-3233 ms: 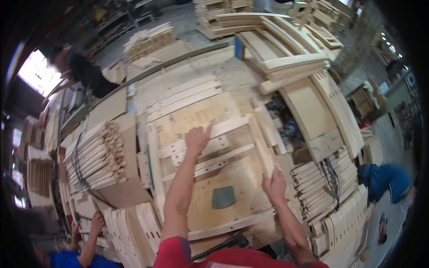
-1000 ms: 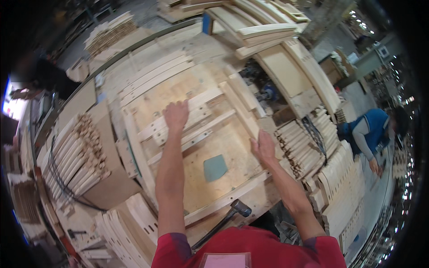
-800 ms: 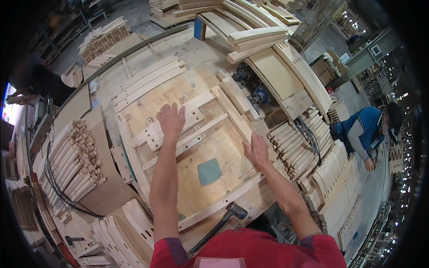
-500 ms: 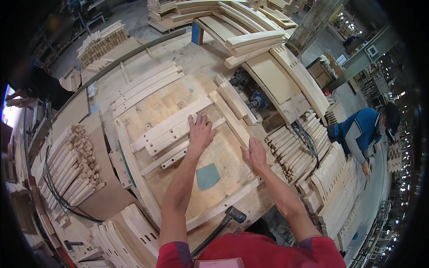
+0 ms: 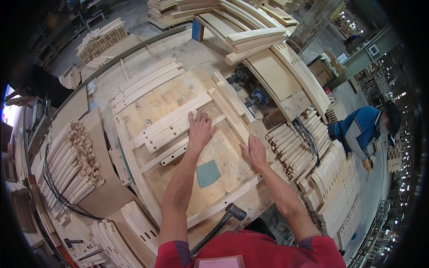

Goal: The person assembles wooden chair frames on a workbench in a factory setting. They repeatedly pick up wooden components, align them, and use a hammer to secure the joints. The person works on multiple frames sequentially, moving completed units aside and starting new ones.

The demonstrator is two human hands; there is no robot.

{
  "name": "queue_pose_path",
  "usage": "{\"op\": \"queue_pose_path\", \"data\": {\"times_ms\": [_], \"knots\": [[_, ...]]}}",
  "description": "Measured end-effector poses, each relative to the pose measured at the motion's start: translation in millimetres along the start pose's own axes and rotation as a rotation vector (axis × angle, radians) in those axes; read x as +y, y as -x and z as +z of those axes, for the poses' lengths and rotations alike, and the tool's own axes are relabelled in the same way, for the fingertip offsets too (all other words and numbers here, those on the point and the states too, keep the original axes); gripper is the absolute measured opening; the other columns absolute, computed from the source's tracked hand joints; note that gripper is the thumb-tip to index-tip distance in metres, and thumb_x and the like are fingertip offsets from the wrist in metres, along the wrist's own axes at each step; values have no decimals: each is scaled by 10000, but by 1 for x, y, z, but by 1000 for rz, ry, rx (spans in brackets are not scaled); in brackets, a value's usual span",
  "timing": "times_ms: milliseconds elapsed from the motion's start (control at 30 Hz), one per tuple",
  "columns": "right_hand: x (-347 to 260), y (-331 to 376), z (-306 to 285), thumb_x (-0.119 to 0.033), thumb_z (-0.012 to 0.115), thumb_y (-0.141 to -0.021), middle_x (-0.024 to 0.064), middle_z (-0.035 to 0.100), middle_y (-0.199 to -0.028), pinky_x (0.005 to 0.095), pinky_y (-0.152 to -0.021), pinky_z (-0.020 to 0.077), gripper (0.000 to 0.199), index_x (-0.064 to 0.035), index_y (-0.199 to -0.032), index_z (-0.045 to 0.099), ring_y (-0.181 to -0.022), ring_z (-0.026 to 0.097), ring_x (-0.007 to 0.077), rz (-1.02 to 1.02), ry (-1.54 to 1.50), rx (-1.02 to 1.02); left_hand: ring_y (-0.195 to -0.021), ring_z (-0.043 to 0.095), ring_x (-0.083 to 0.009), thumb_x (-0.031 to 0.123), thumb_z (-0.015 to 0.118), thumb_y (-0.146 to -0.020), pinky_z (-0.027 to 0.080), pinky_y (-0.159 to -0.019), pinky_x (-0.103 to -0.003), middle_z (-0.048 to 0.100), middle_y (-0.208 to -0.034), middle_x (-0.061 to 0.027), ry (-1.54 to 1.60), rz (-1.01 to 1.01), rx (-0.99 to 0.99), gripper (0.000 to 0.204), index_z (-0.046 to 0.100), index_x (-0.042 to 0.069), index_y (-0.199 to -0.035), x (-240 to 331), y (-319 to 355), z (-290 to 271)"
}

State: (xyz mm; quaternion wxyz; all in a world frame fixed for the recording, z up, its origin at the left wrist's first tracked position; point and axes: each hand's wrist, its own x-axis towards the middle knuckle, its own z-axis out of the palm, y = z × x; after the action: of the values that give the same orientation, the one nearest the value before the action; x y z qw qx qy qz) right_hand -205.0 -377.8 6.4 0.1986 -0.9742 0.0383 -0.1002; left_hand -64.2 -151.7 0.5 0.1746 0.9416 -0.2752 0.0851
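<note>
My left hand point(image 5: 201, 130) lies with spread fingers over drilled pale wooden boards point(image 5: 167, 123), which rest side by side across a wooden frame. Beside them, closer to me, is a narrow drilled strip point(image 5: 175, 152), partly under that hand. My right hand point(image 5: 255, 152) is closed around the near part of the frame's right rail point(image 5: 230, 117), thumb on the inner side. The frame's left rail point(image 5: 136, 167) and near rail point(image 5: 225, 202) lie on a plywood work surface. A green patch point(image 5: 208, 173) shows inside the frame.
A black-headed mallet point(image 5: 235, 211) lies at the near edge. Bundled wooden spindles stand at left point(image 5: 73, 167) and right point(image 5: 292, 143). Curved slotted boards point(image 5: 299, 76) rest on a raised stand at far right. A co-worker in blue point(image 5: 364, 127) is farther right.
The narrow drilled strip has shifted slightly away from me, closer to the wider boards. Both my hands stay nearly in place. The co-worker's hand has moved a little.
</note>
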Motion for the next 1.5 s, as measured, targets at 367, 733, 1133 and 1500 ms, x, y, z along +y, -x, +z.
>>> {"op": "queue_pose_path", "data": {"times_ms": [367, 733, 1133, 1500], "knots": [[6, 4, 9, -245, 692, -881, 260, 623, -1049, 516, -855, 498, 590, 91, -1338, 526, -984, 600, 446, -66, 57, 60, -1443, 385, -347, 472, 661, -908, 202, -1214, -633, 561, -1409, -156, -12, -4, -90, 503, 725, 49, -1171, 2, -2, -2], [4, 5, 8, -209, 708, -878, 250, 612, -1044, 508, -825, 489, 595, 72, -1365, 514, -961, 591, 438, -92, 56, 86, -1208, 544, -348, 455, 565, -978, 369, -1062, -524, 653, -1208, -202, 11, -643, -34, 505, 720, -15, -1082, -122, 38, -58], [1, 3, 10, -208, 682, -900, 262, 610, -1093, 505, -865, 490, 593, 84, -1382, 498, -1005, 587, 444, -101, 40, 47, -1100, 578, -340, 390, 616, -938, 425, -973, -480, 686, -1040, -199, -69, -609, 222, 422, 728, -17, -948, -125, 48, -53], [0, 3, 12, -211, 684, -896, 281, 610, -1142, 505, -899, 488, 586, 85, -1371, 507, -1044, 581, 453, -73, 0, 15, -1054, 582, -310, 360, 624, -909, 417, -932, -461, 689, -1000, -162, -159, -592, 351, 371, 743, 8, -891, -131, 49, -45]]}}
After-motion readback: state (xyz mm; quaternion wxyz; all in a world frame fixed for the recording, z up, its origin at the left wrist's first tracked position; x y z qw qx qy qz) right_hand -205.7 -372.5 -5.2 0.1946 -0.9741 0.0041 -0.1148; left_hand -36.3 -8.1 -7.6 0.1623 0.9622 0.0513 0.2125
